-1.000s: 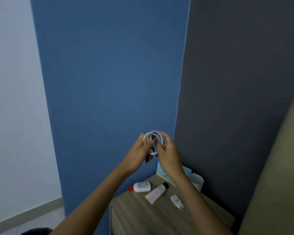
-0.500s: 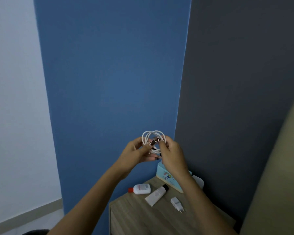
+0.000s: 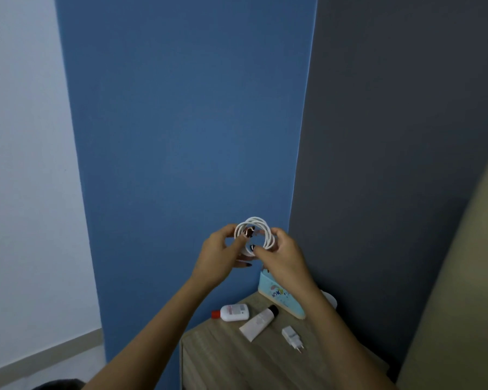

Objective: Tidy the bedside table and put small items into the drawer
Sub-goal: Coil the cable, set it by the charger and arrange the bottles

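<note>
Both hands are raised in front of the blue wall panel, close together and clamped on a coiled white charging cable. The left hand pinches the left side of the coil between thumb and fingers. The right hand grips the right side, its thumb pressed against the lower strands. The loops stand roughly upright between the two hands, in the air above the far left corner of the bench and touching nothing on it. A small dark-and-pale bit sits inside the ring, likely a connector, though I cannot tell for certain.

Four loose things lie on the wooden bench top below:
- A small white bottle with a red cap lies on its side at the far left edge, cap pointing left.
- Just right of it is a white tube with a black cap, laid at a slant with the cap toward the far side.
- Near the tube, to its right, a white plug adapter lies flat with its pins pointing toward the near side.
- A light-blue printed box stands behind them against the corner, partly hidden by the right forearm.

A white rounded object peeks out past that forearm by the dark grey wall. A beige padded panel rises on the right.
</note>
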Motion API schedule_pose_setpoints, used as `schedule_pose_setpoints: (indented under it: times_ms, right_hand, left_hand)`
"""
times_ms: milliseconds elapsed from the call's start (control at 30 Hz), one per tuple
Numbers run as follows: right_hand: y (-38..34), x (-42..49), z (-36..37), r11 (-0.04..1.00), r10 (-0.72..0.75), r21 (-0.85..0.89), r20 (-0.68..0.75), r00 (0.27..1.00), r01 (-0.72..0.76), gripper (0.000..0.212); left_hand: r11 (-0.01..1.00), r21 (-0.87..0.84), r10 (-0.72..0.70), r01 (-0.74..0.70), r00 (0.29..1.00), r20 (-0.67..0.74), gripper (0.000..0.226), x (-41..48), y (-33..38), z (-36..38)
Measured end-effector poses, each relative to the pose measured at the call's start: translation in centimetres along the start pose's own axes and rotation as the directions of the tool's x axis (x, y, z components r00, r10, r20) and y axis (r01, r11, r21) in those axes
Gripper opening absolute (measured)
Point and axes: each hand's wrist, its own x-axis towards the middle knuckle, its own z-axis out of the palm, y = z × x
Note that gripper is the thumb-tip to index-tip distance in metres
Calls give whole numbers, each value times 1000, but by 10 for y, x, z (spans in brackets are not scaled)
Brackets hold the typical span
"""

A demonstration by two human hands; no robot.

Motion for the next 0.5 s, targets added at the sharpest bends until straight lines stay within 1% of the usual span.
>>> schedule_pose_setpoints:
  times_ms: [33,100,167,300,367,433,467,500]
  right_hand:
    - [0,0,-1,1000,6,-9,-5,1000,-6,21]
    - [0,0,-1,999,38,26,-5,999,-38,14]
    - [0,0,-2,994,78,79,8,997,-78,13]
    - [2,-1,-3,995,57,82,70,996,-63,22]
    - [1,-4,-4,994,56,85,106,993,-65,25]
    - [0,-4,-9,985,71,145,157,985,-95,16]
    - [0,-4,-13,979,79,168,203,976,-114,13]
    - [1,-4,-16,978,82,167,259,962,-128,15]
  left_hand:
    - [992,118,40,-38,999,-17,19,1,-1,-1]
    - [931,348,136,-113,990,-42,18,2,-1,-1]
    - [874,461,200,-151,978,-58,18,1,1,2]
    - [825,532,262,-190,963,-63,20,2,7,5]
    - [842,510,240,-173,968,-68,20,4,7,3]
    - [859,494,208,-131,972,-104,20,5,6,0]
    - [877,467,190,-112,974,-122,19,6,6,-3]
    - [896,431,172,-102,977,-127,19,6,6,-6]
